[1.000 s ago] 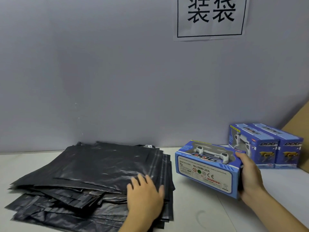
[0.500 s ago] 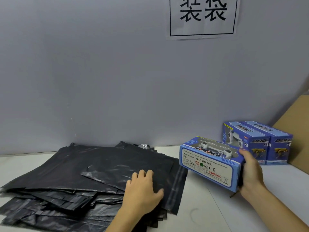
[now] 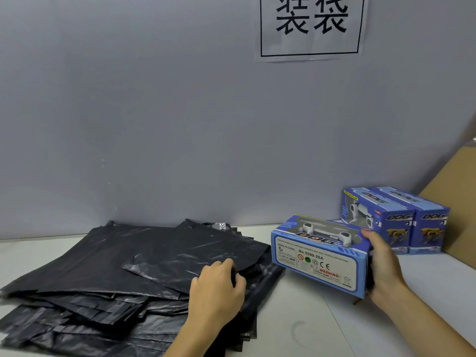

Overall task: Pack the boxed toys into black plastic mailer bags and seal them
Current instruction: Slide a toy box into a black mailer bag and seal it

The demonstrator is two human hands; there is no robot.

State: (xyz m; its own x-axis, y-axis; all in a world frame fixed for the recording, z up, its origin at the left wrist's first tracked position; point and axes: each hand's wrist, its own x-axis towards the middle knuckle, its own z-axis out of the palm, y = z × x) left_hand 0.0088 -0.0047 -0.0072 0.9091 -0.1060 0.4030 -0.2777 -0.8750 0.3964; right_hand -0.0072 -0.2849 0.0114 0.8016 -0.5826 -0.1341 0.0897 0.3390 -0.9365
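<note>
A loose pile of black plastic mailer bags (image 3: pixel 108 284) lies on the white table at the left. The top bag (image 3: pixel 195 251) sits skewed toward the right. My left hand (image 3: pixel 219 287) rests on the right edge of the pile, its fingertips curled and pinching the edge of the top bag. My right hand (image 3: pixel 383 269) grips a blue toy dog box (image 3: pixel 319 256) by its right end and holds it tilted above the table, just right of the bags. Two more blue toy boxes (image 3: pixel 401 222) stand upright side by side at the back right.
A grey wall runs along the back of the table (image 3: pixel 309 331), with a paper sign (image 3: pixel 309 27) taped high up. A brown cardboard sheet (image 3: pixel 461 202) leans at the far right, behind the standing boxes.
The top bag has slid right, off the pile. My left hand's fingers went from flat on the bags to pinching the top bag's edge. The held box stays in my right hand.
</note>
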